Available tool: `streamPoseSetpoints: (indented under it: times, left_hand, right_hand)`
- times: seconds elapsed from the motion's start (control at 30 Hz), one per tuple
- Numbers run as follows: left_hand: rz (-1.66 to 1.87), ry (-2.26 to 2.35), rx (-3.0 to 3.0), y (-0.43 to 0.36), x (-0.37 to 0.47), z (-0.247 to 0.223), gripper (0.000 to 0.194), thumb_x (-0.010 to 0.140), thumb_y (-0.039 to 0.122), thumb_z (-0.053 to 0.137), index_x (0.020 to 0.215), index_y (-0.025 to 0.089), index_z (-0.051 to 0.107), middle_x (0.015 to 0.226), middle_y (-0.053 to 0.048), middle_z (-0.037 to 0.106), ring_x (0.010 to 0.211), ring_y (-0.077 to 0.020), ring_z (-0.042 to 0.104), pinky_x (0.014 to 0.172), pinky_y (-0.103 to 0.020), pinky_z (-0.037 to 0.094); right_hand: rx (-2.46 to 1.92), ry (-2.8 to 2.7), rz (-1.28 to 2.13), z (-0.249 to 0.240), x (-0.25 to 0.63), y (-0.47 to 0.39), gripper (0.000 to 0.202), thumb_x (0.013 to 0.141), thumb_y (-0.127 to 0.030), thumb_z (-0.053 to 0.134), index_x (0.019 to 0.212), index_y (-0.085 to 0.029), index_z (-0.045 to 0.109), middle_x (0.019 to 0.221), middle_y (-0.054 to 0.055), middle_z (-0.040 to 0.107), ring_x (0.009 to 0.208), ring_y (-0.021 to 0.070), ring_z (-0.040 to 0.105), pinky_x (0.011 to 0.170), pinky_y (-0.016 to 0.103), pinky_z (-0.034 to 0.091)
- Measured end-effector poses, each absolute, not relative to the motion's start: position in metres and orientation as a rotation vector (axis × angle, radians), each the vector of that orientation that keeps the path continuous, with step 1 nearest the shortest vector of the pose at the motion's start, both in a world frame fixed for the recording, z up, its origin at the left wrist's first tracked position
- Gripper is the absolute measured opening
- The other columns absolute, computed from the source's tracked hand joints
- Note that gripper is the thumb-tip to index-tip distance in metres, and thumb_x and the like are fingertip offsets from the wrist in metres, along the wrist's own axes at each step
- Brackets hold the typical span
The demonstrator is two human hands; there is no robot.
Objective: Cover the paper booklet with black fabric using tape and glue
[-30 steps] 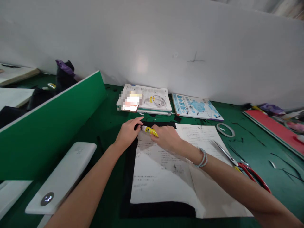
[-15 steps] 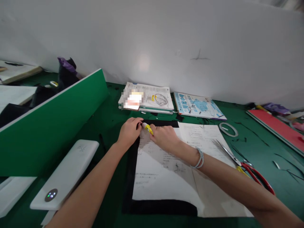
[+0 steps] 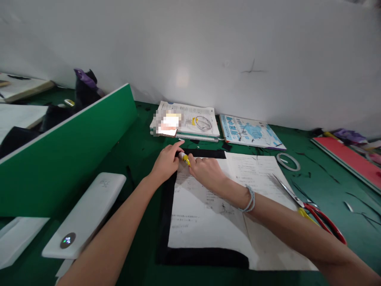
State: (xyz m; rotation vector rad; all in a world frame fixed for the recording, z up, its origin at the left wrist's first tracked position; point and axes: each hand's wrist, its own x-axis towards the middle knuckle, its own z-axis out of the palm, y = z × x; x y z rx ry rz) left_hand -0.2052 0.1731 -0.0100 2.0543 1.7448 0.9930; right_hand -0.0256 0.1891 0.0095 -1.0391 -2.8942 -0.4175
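My right hand [image 3: 206,170] is closed around a small yellow-and-white tube [image 3: 184,159], like a glue stick. Its white end points at the top left corner of a black sheet [image 3: 168,214]. At that same corner rests my left hand [image 3: 166,162], its index finger stretched out and the other fingers partly curled. Whether it pinches the black edge is hidden. White printed paper [image 3: 202,222] lies over the black sheet, whose border shows at the left, top and bottom. My right forearm crosses above the paper.
Red-handled scissors [image 3: 324,222] lie at the paper's right, below a tape ring [image 3: 288,161]. A white power bank [image 3: 86,214] and a green board [image 3: 74,147] stand left. Behind are stacked books [image 3: 190,115], a blue-and-white book [image 3: 253,131] and a red folder [image 3: 351,157].
My left index finger has straightened and lifted away from the tube's tip. The tube has shifted slightly, still in my right hand. The whole view has moved a little.
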Motion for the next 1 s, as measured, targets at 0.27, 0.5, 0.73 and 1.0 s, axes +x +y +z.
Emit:
streamPoseSetpoints:
  times: [0.27, 0.5, 0.73, 1.0]
  left_hand:
    - [1.006, 1.819, 2.006, 0.1744, -0.205, -0.014, 0.067, 0.072, -0.002, 0.042, 0.136, 0.016, 0.041, 0.097, -0.004, 0.064, 0.099, -0.0216, 0.052, 0.096, -0.041, 0.044]
    - [0.948, 1.828, 2.086, 0.1749, -0.2055, -0.0152, 0.063, 0.073, 0.0, 0.041, 0.134, 0.015, 0.043, 0.099, -0.006, 0.063, 0.102, -0.023, 0.05, 0.094, -0.041, 0.046]
    - [0.927, 1.827, 2.126, 0.1726, -0.2038, -0.0125, 0.063, 0.073, 0.001, 0.042, 0.133, 0.018, 0.044, 0.101, -0.006, 0.063, 0.106, -0.0232, 0.051, 0.095, -0.041, 0.046]
    - [0.891, 1.886, 2.116, 0.1707, -0.2016, -0.0095, 0.061, 0.074, 0.002, 0.042, 0.133, 0.017, 0.045, 0.103, -0.007, 0.064, 0.107, -0.0244, 0.052, 0.094, -0.041, 0.048]
  right_hand:
    - [-1.037, -2.913, -0.451, 0.0057, -0.0264, 0.1868, 0.043, 0.095, -0.012, 0.03, 0.134, -0.003, 0.046, 0.076, 0.012, 0.066, 0.065, 0.0183, 0.061, 0.05, 0.029, 0.029]
    - [-1.062, -2.882, -0.457, 0.0074, -0.0264, 0.1841, 0.044, 0.092, -0.007, 0.03, 0.131, -0.005, 0.048, 0.072, 0.011, 0.065, 0.06, 0.0175, 0.061, 0.048, 0.029, 0.026]
    - [-1.178, -2.846, -0.332, 0.0079, -0.0283, 0.1832, 0.032, 0.094, -0.015, 0.034, 0.118, -0.01, 0.055, 0.073, 0.011, 0.067, 0.062, 0.0182, 0.063, 0.049, 0.028, 0.024]
    - [-1.287, -2.819, -0.279, 0.0066, -0.0284, 0.1813, 0.033, 0.096, -0.02, 0.033, 0.12, -0.012, 0.055, 0.075, 0.011, 0.069, 0.061, 0.0184, 0.064, 0.049, 0.028, 0.027]
